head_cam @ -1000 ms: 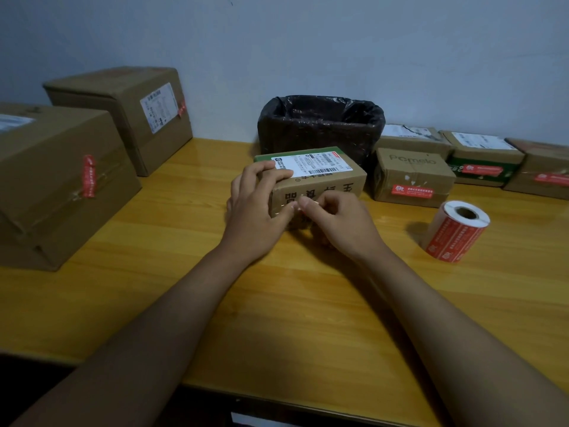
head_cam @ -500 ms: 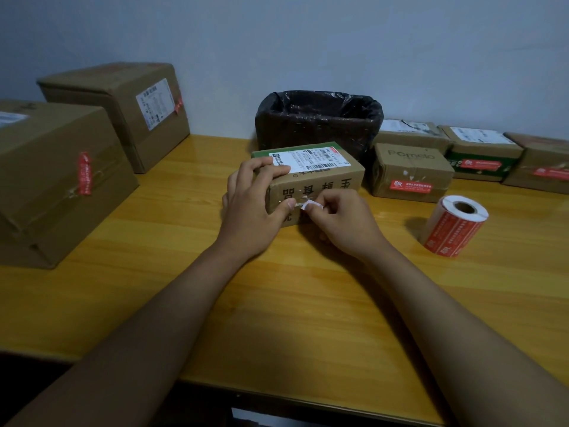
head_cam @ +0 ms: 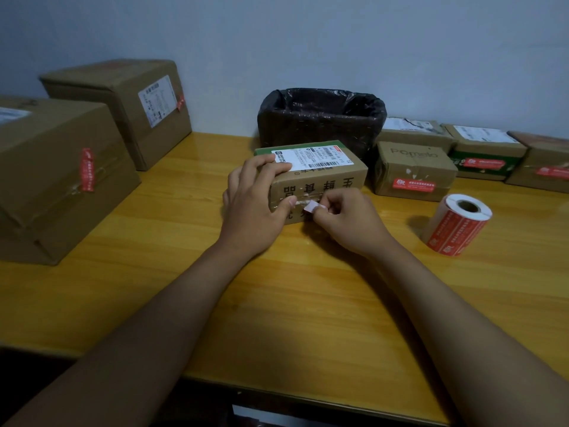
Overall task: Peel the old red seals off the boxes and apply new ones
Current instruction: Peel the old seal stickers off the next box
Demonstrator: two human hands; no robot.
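Note:
A small cardboard box (head_cam: 326, 177) with a white shipping label on top stands in the middle of the wooden table. My left hand (head_cam: 255, 208) grips its left end, fingers over the top edge and thumb pressed on the front face. My right hand (head_cam: 348, 223) pinches the old seal (head_cam: 312, 207), whose pale underside is lifted off the box's front face. A roll of new red seals (head_cam: 455, 226) stands on the table to the right.
Two large boxes (head_cam: 55, 177) (head_cam: 123, 103) with red seals stand at the left. A bin lined with a black bag (head_cam: 320, 118) sits behind the small box. Several small sealed boxes (head_cam: 412, 171) line the back right. The table's front edge (head_cam: 277, 386) is near me.
My right hand has peeled the seal's end off the box front and drawn it to the right; more pale backing shows. My left hand keeps its hold on the box.

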